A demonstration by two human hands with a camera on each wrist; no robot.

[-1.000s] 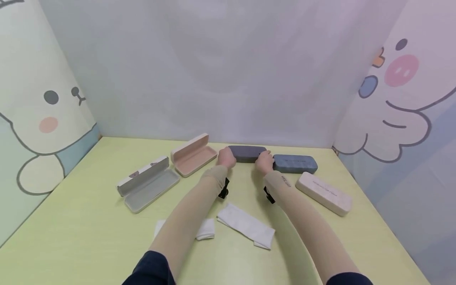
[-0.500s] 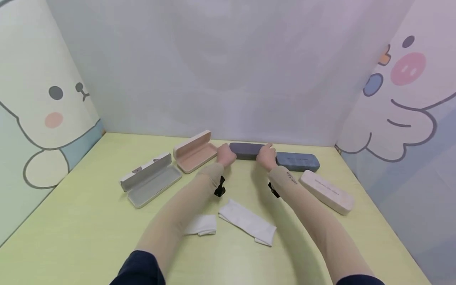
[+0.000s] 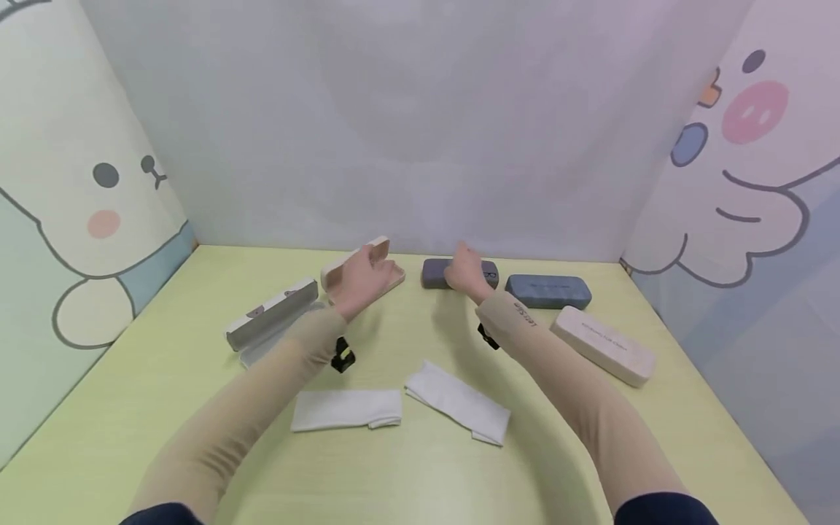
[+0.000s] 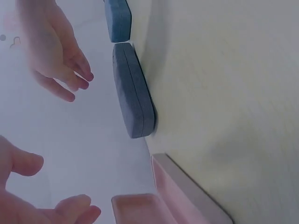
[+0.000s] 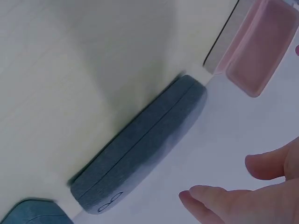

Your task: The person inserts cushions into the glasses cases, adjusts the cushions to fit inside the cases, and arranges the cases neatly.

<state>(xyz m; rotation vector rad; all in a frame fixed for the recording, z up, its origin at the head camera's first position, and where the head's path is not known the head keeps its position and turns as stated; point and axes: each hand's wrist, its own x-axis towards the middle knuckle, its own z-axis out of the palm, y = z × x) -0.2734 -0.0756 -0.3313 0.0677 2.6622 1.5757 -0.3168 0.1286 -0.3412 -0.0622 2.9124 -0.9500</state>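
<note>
My left hand (image 3: 361, 281) hovers in front of the open pink glasses case (image 3: 394, 281), covering part of it. In the left wrist view its thumb and fingers (image 4: 72, 205) are spread apart with nothing between them. My right hand (image 3: 466, 270) is raised over the closed dark grey glasses case (image 3: 434, 273), hiding its middle. Its fingers (image 5: 210, 193) are extended and apart from the case in the right wrist view. A small glasses drawing marks one end of that dark case.
Left of the pink case lies an open grey-lined case (image 3: 272, 321). To the right are a closed blue case (image 3: 550, 292) and a closed pale pink case (image 3: 605, 346). Two folded white cloths, the left cloth (image 3: 348, 408) and the right cloth (image 3: 457, 401), lie nearer.
Both hands have left the dark grey case's ends. The left hand has moved left to the open pink case; the right has lifted and shifted slightly left.
</note>
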